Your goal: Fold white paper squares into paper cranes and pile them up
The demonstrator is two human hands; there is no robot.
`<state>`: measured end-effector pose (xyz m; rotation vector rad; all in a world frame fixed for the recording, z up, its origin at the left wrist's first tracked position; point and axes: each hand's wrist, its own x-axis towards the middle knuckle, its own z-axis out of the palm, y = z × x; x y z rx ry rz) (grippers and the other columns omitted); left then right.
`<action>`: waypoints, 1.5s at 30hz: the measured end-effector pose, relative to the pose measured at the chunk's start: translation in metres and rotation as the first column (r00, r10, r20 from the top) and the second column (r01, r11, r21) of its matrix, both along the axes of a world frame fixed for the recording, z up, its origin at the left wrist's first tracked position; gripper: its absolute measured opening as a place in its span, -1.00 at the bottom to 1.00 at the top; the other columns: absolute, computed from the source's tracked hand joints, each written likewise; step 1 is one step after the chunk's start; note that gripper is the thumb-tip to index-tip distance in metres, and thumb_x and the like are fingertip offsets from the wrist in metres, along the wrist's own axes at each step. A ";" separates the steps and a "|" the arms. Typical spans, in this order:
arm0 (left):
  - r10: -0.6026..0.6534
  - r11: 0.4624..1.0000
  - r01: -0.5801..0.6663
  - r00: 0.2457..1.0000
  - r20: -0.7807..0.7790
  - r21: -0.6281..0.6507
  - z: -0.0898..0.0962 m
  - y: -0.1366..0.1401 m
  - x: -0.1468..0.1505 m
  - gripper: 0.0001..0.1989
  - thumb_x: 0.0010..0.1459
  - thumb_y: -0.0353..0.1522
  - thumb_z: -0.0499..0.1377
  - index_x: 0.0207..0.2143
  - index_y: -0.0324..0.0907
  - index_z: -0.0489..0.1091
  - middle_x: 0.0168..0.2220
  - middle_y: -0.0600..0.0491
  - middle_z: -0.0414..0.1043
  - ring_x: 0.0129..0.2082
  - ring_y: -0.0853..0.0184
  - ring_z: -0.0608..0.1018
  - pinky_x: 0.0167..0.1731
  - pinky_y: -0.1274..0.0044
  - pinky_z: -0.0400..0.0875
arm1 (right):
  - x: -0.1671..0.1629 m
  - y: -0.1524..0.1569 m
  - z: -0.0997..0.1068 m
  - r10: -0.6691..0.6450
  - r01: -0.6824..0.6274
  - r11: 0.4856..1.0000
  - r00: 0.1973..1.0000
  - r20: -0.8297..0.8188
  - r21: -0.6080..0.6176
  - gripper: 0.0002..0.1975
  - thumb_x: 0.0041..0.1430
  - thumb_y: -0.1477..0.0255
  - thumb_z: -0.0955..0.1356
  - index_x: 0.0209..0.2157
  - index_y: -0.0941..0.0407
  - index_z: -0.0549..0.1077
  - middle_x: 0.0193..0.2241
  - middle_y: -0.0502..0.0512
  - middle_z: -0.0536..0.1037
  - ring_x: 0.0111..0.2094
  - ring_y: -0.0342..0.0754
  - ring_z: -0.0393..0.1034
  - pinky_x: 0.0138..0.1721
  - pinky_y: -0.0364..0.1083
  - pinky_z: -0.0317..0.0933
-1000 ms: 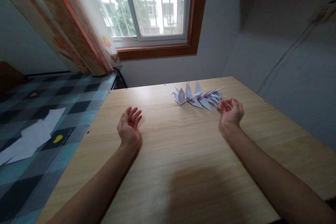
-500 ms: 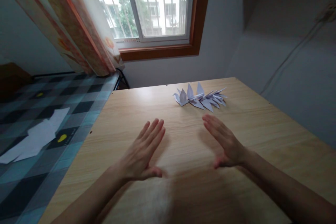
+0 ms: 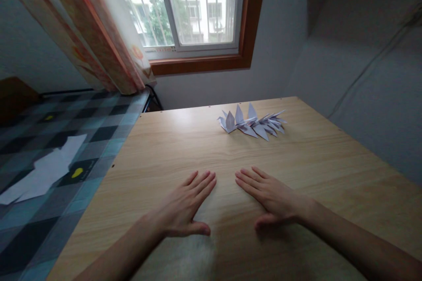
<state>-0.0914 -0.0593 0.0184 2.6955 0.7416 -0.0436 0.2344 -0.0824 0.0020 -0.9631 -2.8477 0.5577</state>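
Left hand (image 3: 184, 208) and right hand (image 3: 272, 195), empty, lie palm-down on table (image 3: 165, 145), lower centre, apparently a pause; reaching the folded paper cluster (image 3: 260, 129), upper right of centre, would call for extending forward.

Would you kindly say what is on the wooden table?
Folded paper pieces lie near the far edge, the left hand and right hand nearer; the table beneath them is hidden.

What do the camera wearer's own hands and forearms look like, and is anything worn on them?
The left hand and right hand are bare, with no visible gloves, rings or markings. The left forearm and right forearm look slender, without a visible sleeve, watch or bracelet.
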 end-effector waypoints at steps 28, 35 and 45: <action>0.648 0.738 -0.556 0.423 0.633 -0.383 -0.012 0.144 0.144 -0.60 -0.05 -0.41 0.33 -0.08 -0.19 0.56 0.23 -0.23 0.28 0.24 -0.11 0.28 0.24 0.09 0.09 | -0.008 0.005 -0.009 -0.242 0.385 0.892 0.850 -0.468 0.238 -0.83 0.26 0.46 0.27 -0.43 0.10 0.38 -0.51 0.06 0.44 -0.45 -0.07 0.31 -0.40 -0.10 0.13; 0.713 0.667 -0.456 0.161 0.683 -0.589 -0.015 0.140 0.152 -0.76 -0.03 -0.46 0.24 -0.25 -0.20 0.58 -0.22 -0.07 0.58 -0.29 0.26 0.54 -0.20 0.41 0.44 | -0.005 0.008 -0.008 -0.401 0.485 0.875 0.725 -0.560 0.002 -0.86 0.23 0.45 0.29 -0.41 0.13 0.43 -0.50 0.04 0.45 -0.47 -0.12 0.30 -0.41 -0.12 0.14; 0.823 0.556 -0.100 -0.077 0.563 -0.825 0.005 0.059 0.088 -0.90 -0.24 -0.43 0.25 -0.56 -0.21 0.38 -0.58 0.15 0.38 -0.57 0.48 0.37 -0.51 0.61 0.25 | -0.054 0.056 -0.014 -0.698 0.102 0.711 0.216 -0.682 -0.696 -0.67 0.17 0.22 0.39 -0.08 0.08 0.45 -0.17 0.11 0.54 -0.33 -0.11 0.48 -0.31 -0.10 0.34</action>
